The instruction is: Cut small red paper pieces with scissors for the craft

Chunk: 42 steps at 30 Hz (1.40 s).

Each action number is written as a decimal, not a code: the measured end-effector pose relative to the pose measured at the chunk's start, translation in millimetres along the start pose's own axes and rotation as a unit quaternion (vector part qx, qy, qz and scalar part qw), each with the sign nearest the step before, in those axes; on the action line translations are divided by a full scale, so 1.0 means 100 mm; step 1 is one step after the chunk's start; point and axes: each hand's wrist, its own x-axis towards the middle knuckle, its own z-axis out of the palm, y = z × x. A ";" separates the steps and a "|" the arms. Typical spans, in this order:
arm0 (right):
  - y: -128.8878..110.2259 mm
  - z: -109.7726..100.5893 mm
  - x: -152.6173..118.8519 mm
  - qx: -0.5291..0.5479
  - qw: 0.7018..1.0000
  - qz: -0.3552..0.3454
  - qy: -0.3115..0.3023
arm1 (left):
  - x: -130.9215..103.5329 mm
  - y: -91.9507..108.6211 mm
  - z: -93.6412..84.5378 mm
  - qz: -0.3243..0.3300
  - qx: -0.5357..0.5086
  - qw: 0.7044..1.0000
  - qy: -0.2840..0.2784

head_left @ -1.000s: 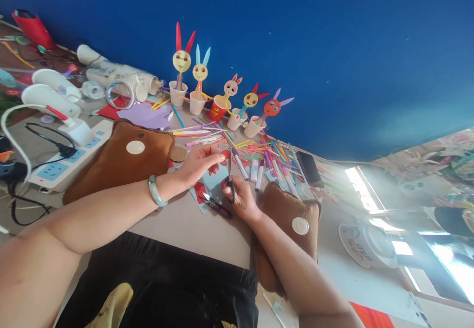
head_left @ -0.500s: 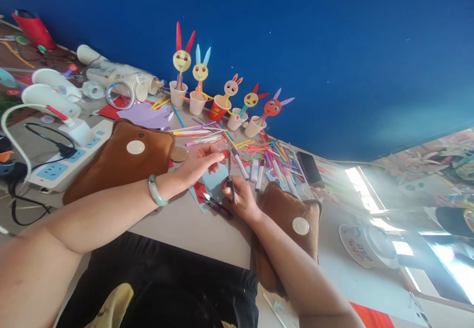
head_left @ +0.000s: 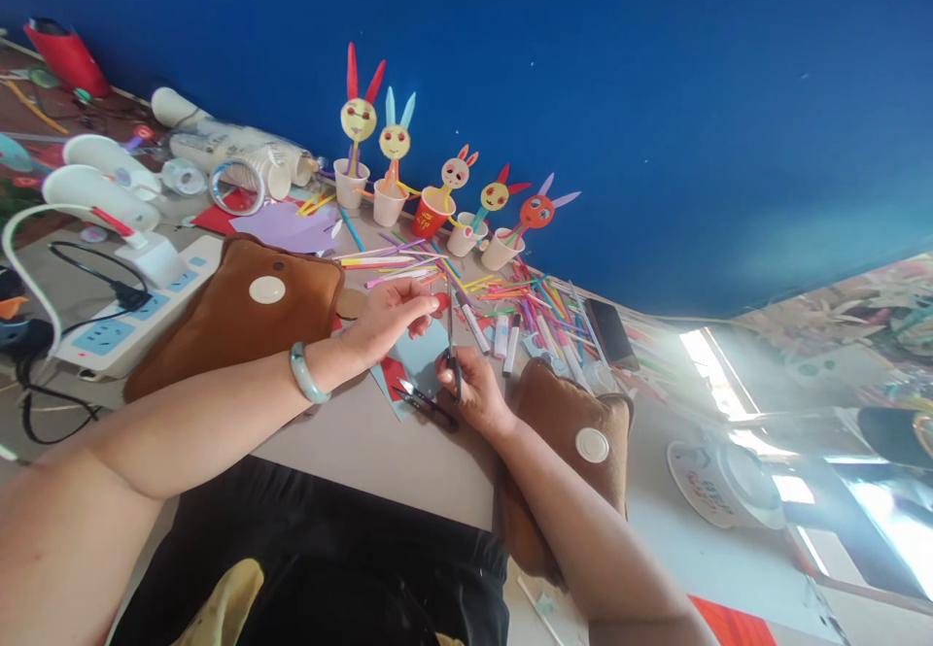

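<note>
Left hand: your left hand (head_left: 397, 321) has its thumb and fingers pinched on a small red piece (head_left: 441, 303), most of it hidden by the fingertips.
Right hand: your right hand (head_left: 475, 391) is closed around the black handles of the scissors (head_left: 453, 376), blades pointing up and away from you.
Red piece: held above the desk (head_left: 379, 447), just beside the scissor blades; you cannot tell from here whether the blades touch it or how far they are parted.
Below your hands: light-blue paper (head_left: 423, 359), a red scrap (head_left: 395, 374) and dark-handled snips (head_left: 430, 408) lying near your right hand.
Rabbit figures: five long-eared heads stand in paper cups along the blue wall, from the red-eared one (head_left: 358, 119) to the purple-eared one (head_left: 537, 211); all have faces and ears, so they look finished.
Cutting: the red piece appears to be mid-trim, judging by how you hold it to the blades; its final outline is too small to read.
Left over: the red piece is in your fingers and not yet fixed to anything; how much trimming remains does not show.
Supplies: markers (head_left: 511, 345) and coloured sticks lie loose beyond your hands.
</note>
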 end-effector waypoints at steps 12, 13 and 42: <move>0.01 0.00 0.00 -0.014 1.000 -0.005 -0.001 | 0.01 -0.01 -0.02 0.007 0.000 1.000 0.000; 0.01 0.00 0.00 -0.014 1.000 -0.005 -0.002 | 0.01 -0.01 -0.02 0.008 0.000 1.000 0.001; 0.00 0.00 0.00 -0.010 1.000 0.000 0.002 | 0.01 0.00 -0.02 0.007 0.004 1.000 -0.013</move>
